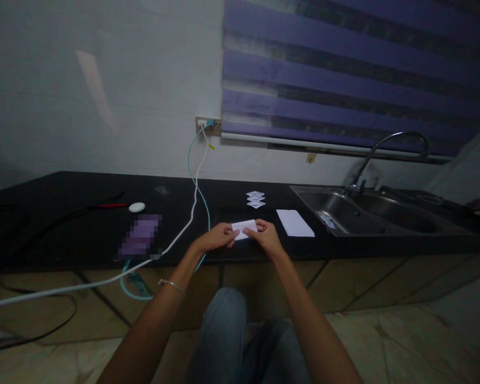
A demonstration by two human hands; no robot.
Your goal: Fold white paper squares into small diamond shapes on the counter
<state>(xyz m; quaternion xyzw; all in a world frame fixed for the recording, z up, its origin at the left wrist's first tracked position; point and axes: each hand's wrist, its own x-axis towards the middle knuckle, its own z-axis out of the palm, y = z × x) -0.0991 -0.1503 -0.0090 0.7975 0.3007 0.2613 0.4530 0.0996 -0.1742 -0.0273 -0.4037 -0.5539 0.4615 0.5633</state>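
A small white sheet of paper [244,228], seemingly folded, is held up at the front edge of the black counter. My left hand [218,237] pinches its left end, thumb on the near face. At the other end my right hand [267,238] grips it the same way, the two thumbs close together. Just beyond, several folded white paper pieces [256,200] lie in a short column. To the right of my right hand rests a stack of white paper [295,223].
A steel double sink [328,210] with a curved faucet [378,146] is set in the counter [176,194] at right. White and teal cables [194,205] run from a wall outlet [208,126] across the counter. Left lie a blurred purple object [141,237] and a white oval object [136,207].
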